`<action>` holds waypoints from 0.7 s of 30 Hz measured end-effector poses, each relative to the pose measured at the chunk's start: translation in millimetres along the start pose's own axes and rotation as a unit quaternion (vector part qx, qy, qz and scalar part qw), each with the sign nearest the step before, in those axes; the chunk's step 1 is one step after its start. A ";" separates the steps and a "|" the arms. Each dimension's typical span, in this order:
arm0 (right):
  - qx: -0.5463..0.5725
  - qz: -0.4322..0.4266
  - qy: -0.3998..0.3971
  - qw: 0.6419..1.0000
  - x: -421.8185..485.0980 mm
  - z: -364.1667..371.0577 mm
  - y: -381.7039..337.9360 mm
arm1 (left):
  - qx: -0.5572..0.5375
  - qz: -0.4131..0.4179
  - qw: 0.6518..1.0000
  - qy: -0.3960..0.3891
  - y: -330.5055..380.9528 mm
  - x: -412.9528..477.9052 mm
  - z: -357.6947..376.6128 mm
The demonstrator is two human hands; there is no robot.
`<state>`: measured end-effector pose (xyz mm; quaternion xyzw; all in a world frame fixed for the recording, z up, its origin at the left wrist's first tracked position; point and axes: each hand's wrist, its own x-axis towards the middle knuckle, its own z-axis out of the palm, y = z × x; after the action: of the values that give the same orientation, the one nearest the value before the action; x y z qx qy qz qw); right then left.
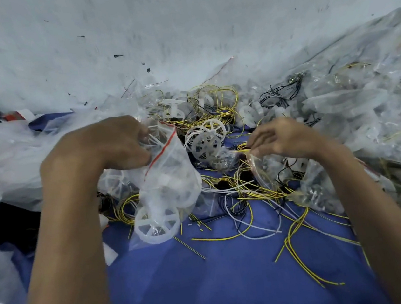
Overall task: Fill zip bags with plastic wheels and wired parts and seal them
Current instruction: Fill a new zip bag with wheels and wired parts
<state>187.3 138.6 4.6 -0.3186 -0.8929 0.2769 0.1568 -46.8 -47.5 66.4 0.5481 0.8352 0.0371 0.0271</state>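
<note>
My left hand (102,146) grips the open mouth of a clear zip bag (170,180) with a red seal strip. White plastic wheels sit inside the bag, one large spoked wheel (156,224) at its bottom. My right hand (281,139) pinches a bundle of yellow wires (241,146) from the tangle on the blue cloth. Two loose white wheels (205,138) lie between my hands. More yellow, white and black wires (245,196) spread below my right hand.
A blue cloth (234,274) covers the work surface. A heap of filled clear bags (365,106) rises at the right. Loose plastic sheeting (5,155) lies at the left. A pale wall (179,28) stands behind. Black wired parts (280,94) lie at the back.
</note>
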 end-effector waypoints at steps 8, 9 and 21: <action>-0.169 -0.009 -0.166 0.972 10.5 60.1 -7.2 | -0.006 -0.020 0.999 0.034 -20.6 19.7 9.9; -0.168 -0.007 -0.146 0.975 10.0 54.3 -4.2 | -0.001 -0.016 0.999 0.034 -23.3 22.1 9.9; -0.017 -0.002 -0.031 0.999 -11.6 -21.9 3.3 | -0.020 -0.018 0.999 0.035 -36.1 25.4 11.9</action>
<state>207.5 141.7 18.9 -0.3104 -0.9026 0.2712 0.1240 -88.9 -38.1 51.2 0.5307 0.8444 0.0725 0.0097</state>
